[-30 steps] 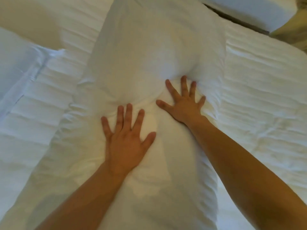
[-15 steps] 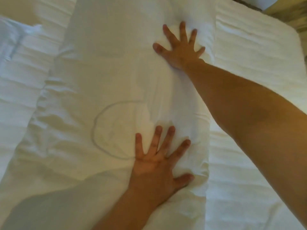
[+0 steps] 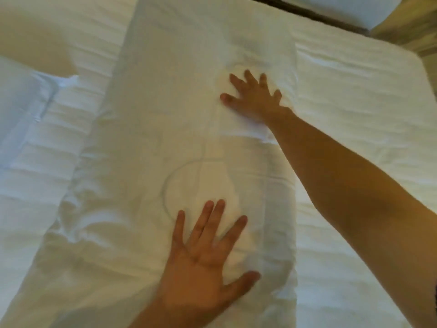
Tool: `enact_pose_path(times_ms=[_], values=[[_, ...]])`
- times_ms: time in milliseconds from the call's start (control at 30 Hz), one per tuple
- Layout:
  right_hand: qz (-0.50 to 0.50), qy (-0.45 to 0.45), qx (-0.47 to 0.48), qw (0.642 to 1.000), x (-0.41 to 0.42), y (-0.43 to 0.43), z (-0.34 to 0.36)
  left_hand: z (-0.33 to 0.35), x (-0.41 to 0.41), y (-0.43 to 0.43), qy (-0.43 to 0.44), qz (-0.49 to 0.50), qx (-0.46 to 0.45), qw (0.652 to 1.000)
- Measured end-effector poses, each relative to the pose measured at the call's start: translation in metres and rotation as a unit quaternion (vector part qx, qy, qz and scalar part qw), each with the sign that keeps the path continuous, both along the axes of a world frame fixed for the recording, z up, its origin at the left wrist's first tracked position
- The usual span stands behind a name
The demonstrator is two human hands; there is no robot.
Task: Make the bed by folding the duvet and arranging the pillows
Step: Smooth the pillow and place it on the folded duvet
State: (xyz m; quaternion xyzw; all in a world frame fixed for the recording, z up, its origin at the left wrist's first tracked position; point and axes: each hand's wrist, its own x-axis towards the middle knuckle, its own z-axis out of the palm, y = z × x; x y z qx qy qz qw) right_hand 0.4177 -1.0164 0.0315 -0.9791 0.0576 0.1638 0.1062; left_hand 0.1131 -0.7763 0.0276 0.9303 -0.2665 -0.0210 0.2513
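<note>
While both hands stay splayed flat, the right hand [image 3: 254, 97] has slid nearer along the duvet [image 3: 153, 114].

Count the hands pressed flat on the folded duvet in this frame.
2. The left hand lies flat with fingers spread on the near part of the folded duvet; the right hand presses farther up, near its right edge. None seem hidden.

The light is soft and warm, a bit yellow. The left side of the bed [image 3: 28, 129] looks cooler and bluish. A dark shadow sits under the right arm [image 3: 369, 209]. The picture is a little blurry all over, and lines bend near the corners.
</note>
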Motion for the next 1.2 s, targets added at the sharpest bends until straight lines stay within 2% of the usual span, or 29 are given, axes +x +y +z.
enact_pose_path(times_ms=[67,133,200,267,333,500,600,733,900,1133,1200], values=[[-0.079,-0.031,0.023,0.996,-0.043,-0.010,-0.003,0.018,0.056,0.029,-0.050,0.104,0.015,0.993],[-0.187,-0.034,0.072,0.979,-0.089,-0.019,-0.010,0.029,0.133,0.060,-0.024,0.238,0.064,0.969],[-0.259,-0.025,0.136,0.956,-0.114,-0.027,-0.018,0.023,0.210,0.084,0.104,0.347,0.085,0.928],[-0.298,-0.025,0.190,0.935,-0.119,-0.032,-0.025,0.006,0.260,0.098,0.243,0.413,0.067,0.875],[-0.325,-0.032,0.237,0.915,-0.115,-0.039,-0.028,-0.019,0.281,0.102,0.319,0.421,0.035,0.848],[-0.377,0.014,0.344,0.860,-0.135,-0.063,-0.054,-0.076,0.285,0.104,0.334,0.404,0.007,0.852],[-0.395,0.034,0.308,0.865,-0.132,-0.064,-0.083,-0.103,0.297,0.113,0.354,0.399,-0.022,0.846],[-0.452,0.048,0.224,0.862,-0.114,-0.066,-0.112,-0.125,0.307,0.113,0.324,0.407,0.001,0.854],[-0.423,0.033,0.224,0.877,-0.106,-0.113,-0.174,-0.150,0.311,0.108,0.298,0.421,-0.056,0.855],[-0.425,0.028,0.208,0.881,-0.119,-0.069,-0.116,-0.132,0.306,0.118,0.324,0.369,-0.113,0.864],[-0.420,0.031,0.246,0.873,-0.139,-0.054,-0.085,-0.111,0.296,0.128,0.363,0.333,-0.149,0.857]])
